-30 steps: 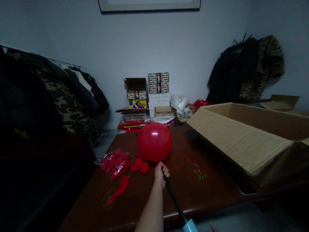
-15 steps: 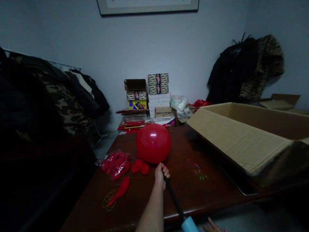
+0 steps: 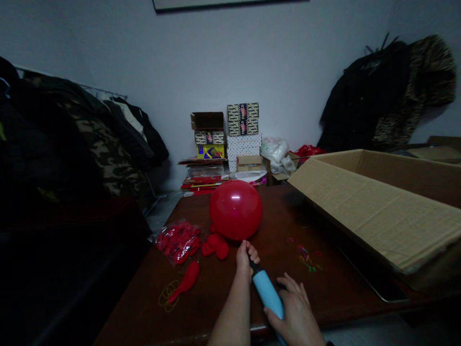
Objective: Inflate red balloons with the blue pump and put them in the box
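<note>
A round, inflated red balloon (image 3: 236, 210) rests over the far middle of the table. My left hand (image 3: 246, 257) is closed at its neck, gripping the black nozzle end of a hand balloon pump. The light-blue barrel (image 3: 268, 294) of that pump slants toward me. My right hand (image 3: 293, 305) is on the barrel, its thumb across the near part and its other fingers loosely extended along the right side. Left of the balloon lie several small red balloons (image 3: 216, 247), a clear bag of red balloons (image 3: 179, 241) and one limp red balloon (image 3: 187, 282).
Yellowish rubber bands (image 3: 167, 296) lie by the limp balloon. Small coloured bands (image 3: 309, 262) are scattered at right, near a dark flat phone-like object (image 3: 378, 281). A large open cardboard box (image 3: 382, 206) overhangs the right side. Stacked boxes (image 3: 244, 144) stand behind the table.
The blue barrel has slid up toward my left hand, covering the black rod. My right hand has come up from the bottom edge with it. The view has shifted slightly.
</note>
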`<act>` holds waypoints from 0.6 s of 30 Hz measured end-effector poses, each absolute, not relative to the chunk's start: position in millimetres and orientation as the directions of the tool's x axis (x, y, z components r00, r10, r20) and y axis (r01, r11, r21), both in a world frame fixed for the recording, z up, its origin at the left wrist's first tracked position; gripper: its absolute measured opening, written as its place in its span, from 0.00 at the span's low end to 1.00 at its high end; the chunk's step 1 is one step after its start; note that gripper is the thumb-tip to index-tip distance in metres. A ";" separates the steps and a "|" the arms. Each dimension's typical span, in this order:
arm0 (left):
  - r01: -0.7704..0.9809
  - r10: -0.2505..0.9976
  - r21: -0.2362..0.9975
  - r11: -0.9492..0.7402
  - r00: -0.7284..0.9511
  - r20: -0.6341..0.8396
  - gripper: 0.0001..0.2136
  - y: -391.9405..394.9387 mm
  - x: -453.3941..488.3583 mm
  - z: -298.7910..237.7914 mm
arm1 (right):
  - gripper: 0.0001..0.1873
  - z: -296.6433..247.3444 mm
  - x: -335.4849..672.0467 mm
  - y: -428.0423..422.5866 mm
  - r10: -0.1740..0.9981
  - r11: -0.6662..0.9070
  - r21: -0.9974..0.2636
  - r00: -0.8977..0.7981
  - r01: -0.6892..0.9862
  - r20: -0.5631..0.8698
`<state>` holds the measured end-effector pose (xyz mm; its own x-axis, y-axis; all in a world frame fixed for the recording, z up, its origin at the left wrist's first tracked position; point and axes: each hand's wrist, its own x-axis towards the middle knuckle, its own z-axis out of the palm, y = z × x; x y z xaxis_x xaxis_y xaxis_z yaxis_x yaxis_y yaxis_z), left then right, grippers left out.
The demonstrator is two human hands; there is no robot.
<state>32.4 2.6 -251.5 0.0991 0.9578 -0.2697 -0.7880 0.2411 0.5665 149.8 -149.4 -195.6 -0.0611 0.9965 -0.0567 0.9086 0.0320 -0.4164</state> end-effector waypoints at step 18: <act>-0.743 0.961 0.620 0.253 0.117 -0.252 0.14 -4.0 36.5 -251.2 | 0.22 -270.7 179.9 -188.4 0.987 0.129 -0.360 -0.155 0.924 -0.043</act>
<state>36.5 -4.0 -251.2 0.1171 0.9607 -0.2517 -0.7429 0.2529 0.6197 179.9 -188.4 -270.7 -0.1545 0.9871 -0.0427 0.9239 0.1291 -0.3602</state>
